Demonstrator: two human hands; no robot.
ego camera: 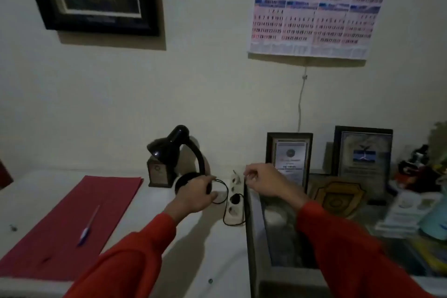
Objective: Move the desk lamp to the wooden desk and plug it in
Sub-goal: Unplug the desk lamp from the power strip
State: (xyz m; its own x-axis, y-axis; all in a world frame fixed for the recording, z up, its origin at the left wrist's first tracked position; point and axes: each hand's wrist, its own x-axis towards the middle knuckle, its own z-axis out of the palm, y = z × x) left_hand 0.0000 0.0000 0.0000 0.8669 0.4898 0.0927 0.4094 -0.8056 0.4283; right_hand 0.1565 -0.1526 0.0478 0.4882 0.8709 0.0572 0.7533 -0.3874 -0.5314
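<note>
Left hand point(193, 195) gripping the upright desk lamp point(179, 155) base, shade pointing down-left; right hand point(264, 182) pinched closed beside power strip point(235, 197).

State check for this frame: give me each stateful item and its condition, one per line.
desk lamp: upright, unlit
black plug: seated in the power strip
power strip: flat on the surface, other sockets free
pen: lying on the red folder
left hand: on the lamp base
right hand: pinched shut over the strip

One head-worn wide-angle view — close above the desk point(212, 244), facing forward and down toward the wall point(205, 80).
</note>
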